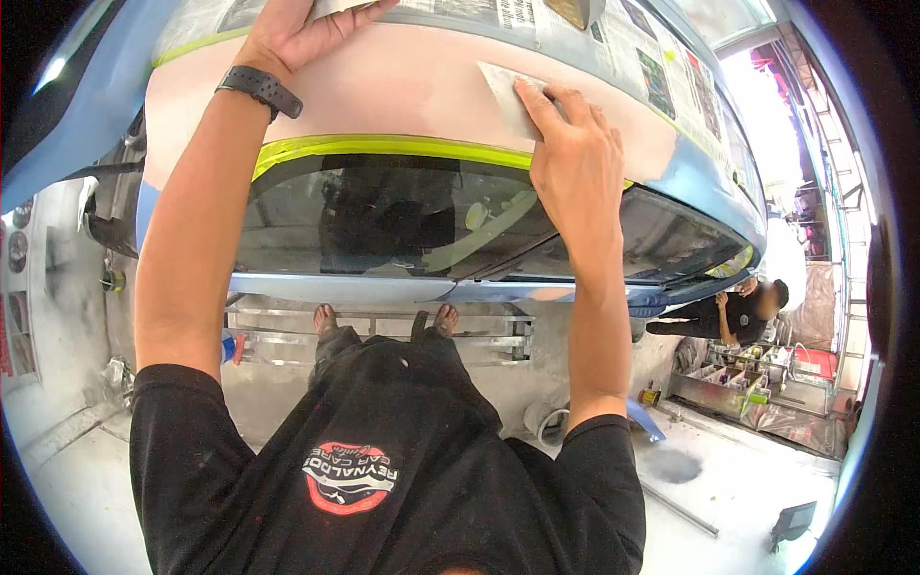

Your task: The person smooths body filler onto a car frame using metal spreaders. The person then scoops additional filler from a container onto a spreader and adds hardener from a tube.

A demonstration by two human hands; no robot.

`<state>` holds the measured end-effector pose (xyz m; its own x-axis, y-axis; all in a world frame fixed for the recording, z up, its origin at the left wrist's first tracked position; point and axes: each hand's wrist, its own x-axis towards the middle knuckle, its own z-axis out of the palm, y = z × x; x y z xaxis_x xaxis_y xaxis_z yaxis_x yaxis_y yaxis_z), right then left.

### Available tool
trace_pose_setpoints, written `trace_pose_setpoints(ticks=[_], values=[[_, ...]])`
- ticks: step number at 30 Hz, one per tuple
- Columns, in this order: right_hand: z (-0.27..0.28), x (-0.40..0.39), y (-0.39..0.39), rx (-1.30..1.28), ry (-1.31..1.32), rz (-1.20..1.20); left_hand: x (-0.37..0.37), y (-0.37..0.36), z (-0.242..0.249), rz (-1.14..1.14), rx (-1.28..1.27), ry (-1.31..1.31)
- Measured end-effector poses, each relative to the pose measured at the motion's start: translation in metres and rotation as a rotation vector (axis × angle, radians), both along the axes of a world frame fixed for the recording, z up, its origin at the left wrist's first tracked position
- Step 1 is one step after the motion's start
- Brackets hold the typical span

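Observation:
At the top edge, my left hand (305,36) is partly cut off, its fingers bent toward a pale object that I cannot make out. A black watch strap circles that wrist. My right hand (577,134) grips a flat, pale grey putty spreader (506,94), its fingers pressing on the top of it. The spreader lies against the pink, smooth-coated roof edge (402,81) of a blue car. Bright green masking tape (383,146) runs along the lower border of the pink area, above the dark side windows (383,216).
Newspaper (656,81) covers the upper roof, with a dark rounded object (578,11) on it. A metal-framed bench (522,331) stands under my feet. Back right, a person in black (752,316) is beside a tool cart (724,379). A floor lamp (793,522) stands lower right.

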<state>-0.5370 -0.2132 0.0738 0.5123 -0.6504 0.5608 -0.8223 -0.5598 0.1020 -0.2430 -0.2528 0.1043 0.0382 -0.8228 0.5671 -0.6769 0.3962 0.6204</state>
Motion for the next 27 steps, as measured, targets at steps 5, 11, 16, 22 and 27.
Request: trace_pose_setpoints(ticks=[5,11,16,22,27], values=[[0.001,0.005,-0.005,0.026,0.002,0.021,-0.002,0.005,0.003,0.073,-0.022,-0.055],[-0.015,0.01,0.009,0.045,0.013,0.031,0.004,-0.006,-0.008,-0.004,-0.104,-0.09],[-0.055,0.013,0.03,-0.033,0.017,0.044,0.008,-0.024,-0.019,-0.354,0.096,0.569],[-0.09,0.005,0.048,-0.051,0.068,0.011,-0.005,0.002,0.005,0.084,0.0,-0.128],[-0.072,-0.029,0.065,-0.077,0.029,-0.099,0.005,-0.003,-0.007,0.103,-0.032,-0.159]])
